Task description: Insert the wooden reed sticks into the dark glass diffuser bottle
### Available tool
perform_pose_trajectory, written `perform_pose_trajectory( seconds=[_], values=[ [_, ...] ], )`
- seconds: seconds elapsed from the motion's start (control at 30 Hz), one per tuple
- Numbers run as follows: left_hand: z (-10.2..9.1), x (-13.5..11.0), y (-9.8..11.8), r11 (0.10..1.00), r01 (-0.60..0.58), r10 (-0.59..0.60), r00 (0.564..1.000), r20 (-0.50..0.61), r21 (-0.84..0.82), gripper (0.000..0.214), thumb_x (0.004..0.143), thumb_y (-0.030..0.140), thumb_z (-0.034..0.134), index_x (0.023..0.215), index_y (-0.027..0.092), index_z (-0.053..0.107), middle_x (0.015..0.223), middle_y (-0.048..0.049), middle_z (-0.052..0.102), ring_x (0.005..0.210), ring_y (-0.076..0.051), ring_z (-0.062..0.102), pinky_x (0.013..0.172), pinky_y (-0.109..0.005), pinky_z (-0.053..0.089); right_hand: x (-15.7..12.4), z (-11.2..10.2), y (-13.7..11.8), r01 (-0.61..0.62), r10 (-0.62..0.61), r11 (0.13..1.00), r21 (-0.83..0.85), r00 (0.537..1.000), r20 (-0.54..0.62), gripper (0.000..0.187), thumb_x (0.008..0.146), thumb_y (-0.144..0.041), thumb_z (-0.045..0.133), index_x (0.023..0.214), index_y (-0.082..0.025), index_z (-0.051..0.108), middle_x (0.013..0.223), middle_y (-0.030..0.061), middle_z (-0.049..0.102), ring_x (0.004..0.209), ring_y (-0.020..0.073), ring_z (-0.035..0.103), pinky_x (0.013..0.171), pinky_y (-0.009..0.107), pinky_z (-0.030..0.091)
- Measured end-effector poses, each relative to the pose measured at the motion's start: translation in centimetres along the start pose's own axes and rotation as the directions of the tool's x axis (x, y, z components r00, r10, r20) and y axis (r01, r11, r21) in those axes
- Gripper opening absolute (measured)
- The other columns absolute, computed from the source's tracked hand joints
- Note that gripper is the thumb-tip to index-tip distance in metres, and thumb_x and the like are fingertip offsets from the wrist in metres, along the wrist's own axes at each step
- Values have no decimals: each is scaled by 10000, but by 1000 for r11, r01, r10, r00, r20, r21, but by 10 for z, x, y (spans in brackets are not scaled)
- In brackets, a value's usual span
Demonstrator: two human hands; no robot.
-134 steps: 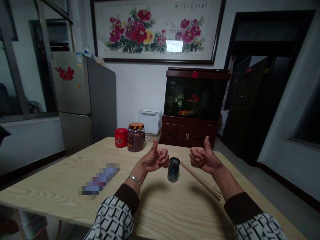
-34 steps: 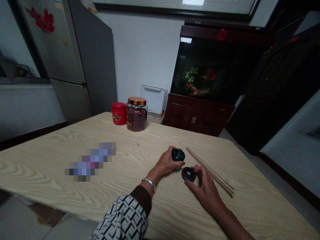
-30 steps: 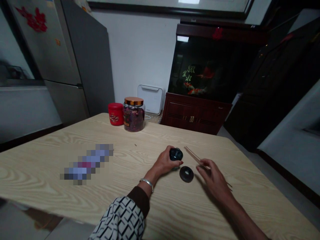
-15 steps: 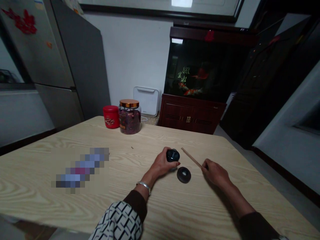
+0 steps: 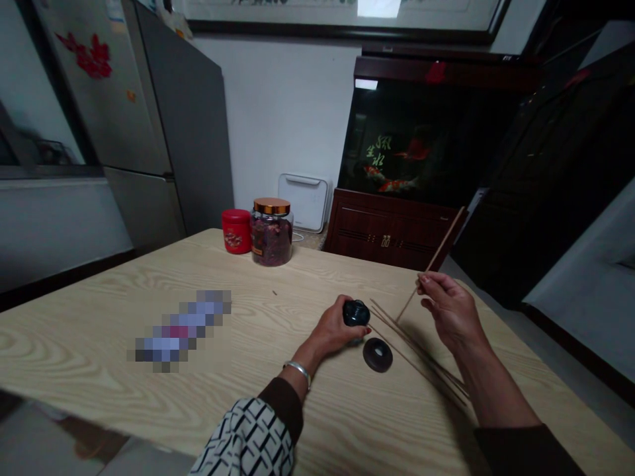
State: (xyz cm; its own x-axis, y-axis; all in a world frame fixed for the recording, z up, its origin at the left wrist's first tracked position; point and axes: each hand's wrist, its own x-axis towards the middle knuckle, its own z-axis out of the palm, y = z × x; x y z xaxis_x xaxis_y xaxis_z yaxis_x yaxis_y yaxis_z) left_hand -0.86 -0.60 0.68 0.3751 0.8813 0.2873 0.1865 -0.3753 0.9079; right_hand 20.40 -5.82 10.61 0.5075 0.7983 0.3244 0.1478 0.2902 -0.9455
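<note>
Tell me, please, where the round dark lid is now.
In the head view, the round dark lid lies on the table right of centre, just below the small dark jar in the left hand and left of the thin sticks.

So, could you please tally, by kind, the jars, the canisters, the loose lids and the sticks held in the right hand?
Jars: 2 (large glass jar, small dark jar)
Canisters: 1 (red canister)
Loose lids: 1 (dark lid)
Sticks in the right hand: 1 (raised stick)
Total: 5
</note>
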Motion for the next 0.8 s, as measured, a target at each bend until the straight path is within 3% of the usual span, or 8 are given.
perform_pose_trajectory(
  seconds=[0.1,0.2,0.37,0.47,0.57,0.67,0.73,0.8],
  values=[
    [0,0,0,1000,-5,5,1000,1,-4,657,603,418,842,1141,189,541,977,-47,657,876,-189,610,753,-270,470,-4,32,-7,43,-50,986,163,998,36,296,694,-397,776,869,-185,666,814,21,643,702,115,572,523,189,388],
    [1,1,-1,1000,-4,4,1000,-2,-7,664,601,408,846,1148,190,540,982,-48,659,881,-188,609,766,-272,470,-6,51,0,111,-124,977,183,990,60,274,724,-386,762,865,-175,660,778,22,646,715,131,594,525,201,408],
    [1,2,-2,1000,-3,3,1000,-3,1,654,605,403,841,1150,203,540,999,-43,657,884,-189,607,757,-268,464,-7,60,12,228,-233,970,82,970,66,254,779,-397,714,891,-177,653,785,22,650,708,139,597,547,227,440],
    [1,3,-4,1000,9,-10,1000,2,7,657,601,409,839,1147,202,538,981,-40,658,867,-189,606,735,-265,460,-12,61,19,200,-199,980,7,970,137,275,790,-437,682,880,-179,653,818,35,662,732,160,618,562,247,462],
    [0,3,-4,1000,11,-11,1000,9,5,665,601,418,836,1152,203,533,979,-40,658,854,-189,603,715,-263,455,-19,55,27,141,-84,975,-169,948,307,310,802,-482,644,873,-181,674,845,57,688,784,199,641,615,289,489],
    [0,2,-3,1000,3,-3,1000,4,1,659,598,412,838,1148,207,537,989,-40,661,867,-191,606,739,-267,458,-26,31,35,205,-76,919,-337,930,359,327,839,-493,577,919,-196,687,931,73,710,868,225,645,732,337,497],
    [0,1,-1,1000,9,-9,1000,2,-1,659,593,411,841,1143,205,541,985,-43,662,873,-194,609,748,-269,460,-34,8,41,256,-55,843,-474,916,397,313,862,-480,530,928,-211,676,939,68,711,863,225,645,746,339,481],
    [-1,0,1,1000,18,-18,1000,4,-1,663,589,412,843,1141,200,543,977,-45,663,872,-196,610,748,-270,461,-43,-17,48,302,35,694,-654,893,449,255,853,-454,534,904,-237,659,886,47,705,809,221,639,690,324,450]
  ],
)
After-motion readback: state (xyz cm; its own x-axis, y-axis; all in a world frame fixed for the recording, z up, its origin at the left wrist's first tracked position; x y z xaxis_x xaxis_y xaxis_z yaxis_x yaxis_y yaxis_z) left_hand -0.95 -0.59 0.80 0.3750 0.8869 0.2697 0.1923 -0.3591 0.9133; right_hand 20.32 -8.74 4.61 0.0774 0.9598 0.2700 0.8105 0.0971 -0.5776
